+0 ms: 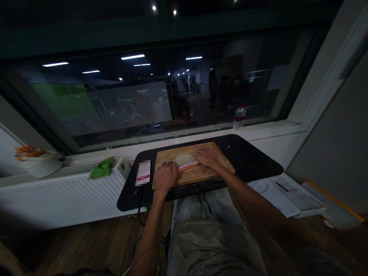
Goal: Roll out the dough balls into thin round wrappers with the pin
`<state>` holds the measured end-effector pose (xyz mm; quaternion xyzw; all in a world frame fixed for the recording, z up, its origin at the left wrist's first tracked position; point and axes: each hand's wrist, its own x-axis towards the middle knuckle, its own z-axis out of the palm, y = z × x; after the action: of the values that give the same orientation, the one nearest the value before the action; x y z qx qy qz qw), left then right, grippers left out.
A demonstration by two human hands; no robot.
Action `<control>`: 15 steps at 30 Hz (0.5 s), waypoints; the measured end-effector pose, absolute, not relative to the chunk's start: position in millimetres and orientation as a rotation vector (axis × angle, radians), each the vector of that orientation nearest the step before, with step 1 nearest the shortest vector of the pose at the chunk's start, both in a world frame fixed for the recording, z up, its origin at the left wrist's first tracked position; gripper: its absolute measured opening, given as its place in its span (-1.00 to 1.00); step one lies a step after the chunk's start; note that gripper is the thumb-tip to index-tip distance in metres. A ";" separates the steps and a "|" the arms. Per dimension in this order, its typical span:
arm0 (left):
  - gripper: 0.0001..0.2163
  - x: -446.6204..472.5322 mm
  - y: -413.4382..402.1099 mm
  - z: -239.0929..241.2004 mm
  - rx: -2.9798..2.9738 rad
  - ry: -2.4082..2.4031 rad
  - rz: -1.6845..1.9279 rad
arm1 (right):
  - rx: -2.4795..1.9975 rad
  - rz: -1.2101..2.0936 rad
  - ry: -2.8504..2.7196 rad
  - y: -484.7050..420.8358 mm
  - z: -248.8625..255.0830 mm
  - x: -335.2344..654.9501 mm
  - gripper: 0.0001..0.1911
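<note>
Rolling pin (188,165), a thin rod with red on it, lies across the near half of a wooden cutting board (221,165), with one hand on each end. The left hand (166,174) covers its left end near the board's front-left corner, knuckles up and fingers bent over it; whether they clamp the rod cannot be told. The right hand (208,157) rests on the right end, palm down, fingers stretched flat and close together. Between the hands, just behind the pin and touching it, sits a pale flattened round of dough (184,158), near the middle of the board.

The board lies on a black table (253,161) that stands against the window wall. Just left of the board, near the table's left edge, lies a white and red packet (143,172). Further left, a green cloth (102,168) sits on top of a white radiator (71,195). A clear plastic bottle (239,117) stands on the windowsill behind the table's far right corner.
</note>
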<state>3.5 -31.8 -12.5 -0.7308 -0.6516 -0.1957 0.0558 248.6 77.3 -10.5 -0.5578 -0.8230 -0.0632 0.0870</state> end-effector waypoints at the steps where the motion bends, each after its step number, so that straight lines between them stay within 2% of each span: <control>1: -0.60 1.8 -29.8 -11.5 -2.226 -1.969 -0.555 | -1.691 -0.182 -2.429 78.3 -9.3 247.1 -0.56; 7: -0.69 -2.6 -29.7 -10.1 -2.268 -1.902 -0.412 | -1.731 -0.110 -2.377 80.1 -8.0 244.5 -0.55; 15: -0.64 3.6 -39.7 -8.6 -2.270 -1.938 -0.426 | -1.699 -0.091 -2.330 74.0 -11.1 247.1 -0.57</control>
<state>3.6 -39.7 -8.6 -0.7514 -0.6414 -0.1411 0.0631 247.1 74.0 -11.1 -0.5841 -0.8009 -0.0312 0.1277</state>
